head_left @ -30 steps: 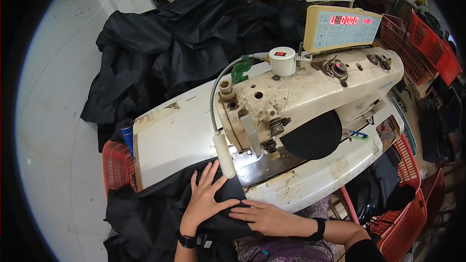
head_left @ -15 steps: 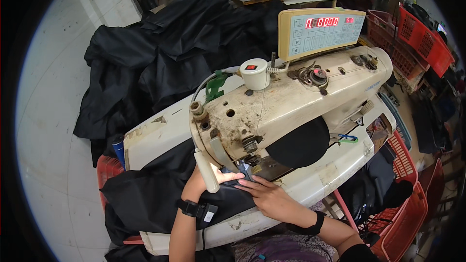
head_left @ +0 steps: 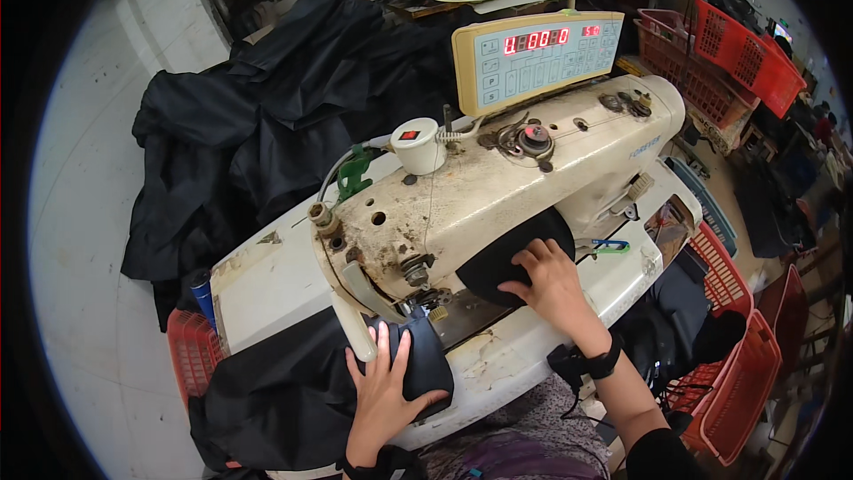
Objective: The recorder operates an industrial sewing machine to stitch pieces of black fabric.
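While cloth (head_left: pixel 430 368) is pressed flat by left hand (head_left: pixel 384 396), fingers spread, nothing pinched, disc (head_left: pixel 490 268) is touched by right hand (head_left: pixel 555 286), half-curled, grip unclear. Cloth already set at machine's (head_left: pixel 498 191) needle end; disc apart; amount sewn cannot be told.

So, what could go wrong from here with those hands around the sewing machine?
The left hand has its fingertips close to the stitching end of the sewing machine; they might get nipped if it ran. The black cloth spills over the edge of the white table, and its weight could tug the work crooked. The right hand is at the round black piece beneath the machine's arm, where its knuckles might bump the machine.
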A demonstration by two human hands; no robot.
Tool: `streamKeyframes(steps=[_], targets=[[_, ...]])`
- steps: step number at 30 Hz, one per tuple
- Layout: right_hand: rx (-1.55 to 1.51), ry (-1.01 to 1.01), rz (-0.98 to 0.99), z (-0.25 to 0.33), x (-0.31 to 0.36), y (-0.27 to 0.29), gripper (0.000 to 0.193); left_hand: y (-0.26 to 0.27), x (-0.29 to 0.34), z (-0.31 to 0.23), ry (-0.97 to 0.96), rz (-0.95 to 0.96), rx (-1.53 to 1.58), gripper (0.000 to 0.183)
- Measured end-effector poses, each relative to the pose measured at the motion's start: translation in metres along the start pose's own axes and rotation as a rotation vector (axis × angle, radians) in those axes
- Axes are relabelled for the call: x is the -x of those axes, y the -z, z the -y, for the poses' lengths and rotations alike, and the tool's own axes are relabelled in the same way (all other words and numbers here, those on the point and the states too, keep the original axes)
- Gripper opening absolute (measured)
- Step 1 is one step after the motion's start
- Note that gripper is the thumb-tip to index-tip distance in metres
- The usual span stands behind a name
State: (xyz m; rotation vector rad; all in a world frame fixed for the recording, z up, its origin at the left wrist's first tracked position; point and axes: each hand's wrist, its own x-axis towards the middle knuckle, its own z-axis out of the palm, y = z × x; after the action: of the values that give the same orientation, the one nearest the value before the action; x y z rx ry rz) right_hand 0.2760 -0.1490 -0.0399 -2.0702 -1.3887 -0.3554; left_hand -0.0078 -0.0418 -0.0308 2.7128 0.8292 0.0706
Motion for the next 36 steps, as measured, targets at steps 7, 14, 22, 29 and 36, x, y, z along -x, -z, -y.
streamKeyframes(steps=[7, 14, 22, 29, 36], targets=[[0.207, -0.007, 0.183, -0.010, -0.004, -0.021, 0.014, -0.005, 0.004, 0.000, 0.004, -0.075, 0.042, 0.095], [-0.016, 0.061, 0.104, -0.002, -0.006, 0.000, 0.012, -0.006, 0.005, 0.002, -0.005, -0.095, 0.040, 0.093], [0.069, 0.075, 0.167, -0.013, -0.008, -0.020, 0.013, -0.008, 0.004, 0.001, -0.018, -0.132, 0.048, 0.092], [-0.384, -0.250, 0.008, -0.017, -0.006, -0.008, 0.011, -0.008, 0.005, 0.001, -0.020, -0.150, 0.057, 0.090], [0.250, 0.026, 0.172, -0.028, 0.002, -0.020, 0.016, -0.010, 0.003, 0.004, -0.023, -0.169, 0.037, 0.089]])
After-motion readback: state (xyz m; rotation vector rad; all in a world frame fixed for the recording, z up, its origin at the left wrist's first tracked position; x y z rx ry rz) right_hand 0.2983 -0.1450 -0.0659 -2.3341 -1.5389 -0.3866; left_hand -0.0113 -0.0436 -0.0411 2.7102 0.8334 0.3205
